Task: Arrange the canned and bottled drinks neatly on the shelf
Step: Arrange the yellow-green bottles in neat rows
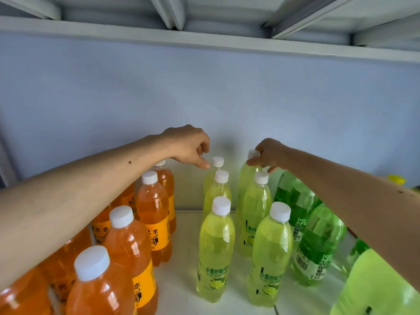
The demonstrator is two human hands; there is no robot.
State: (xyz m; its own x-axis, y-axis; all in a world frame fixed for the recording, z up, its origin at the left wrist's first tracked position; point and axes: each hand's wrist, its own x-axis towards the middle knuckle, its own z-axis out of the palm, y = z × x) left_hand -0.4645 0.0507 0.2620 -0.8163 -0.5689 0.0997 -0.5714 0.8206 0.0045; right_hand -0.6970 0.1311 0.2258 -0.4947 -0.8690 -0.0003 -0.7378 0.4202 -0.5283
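Both arms reach in from the lower corners toward frame centre, over a white shelf [181, 264]. Right hand [269, 155], centre-right, pinches the neck of the rear bottle [246, 176] in the right yellow-green column, just under its white cap [253, 153]; that bottle is upright against the pale blue back wall [204, 87]. Left hand [188, 146], centre, fingers curled, thumb tip touching or just beside the cap of the rear bottle in the left column [217, 161]; can't tell if it actually grips it. Yellow-green bottles [216, 251] stand in two columns of three running front to back, mid-frame, a gap between the columns. Orange bottles [152, 212] are clustered lower left, partly under the left forearm. Dark green bottles [318, 246] stand right of the yellow-green ones, partly hidden by the right forearm. Another light green bottle [372, 287] sits blurred at lower right. Underside of the upper shelf [204, 19] runs across the top of frame.
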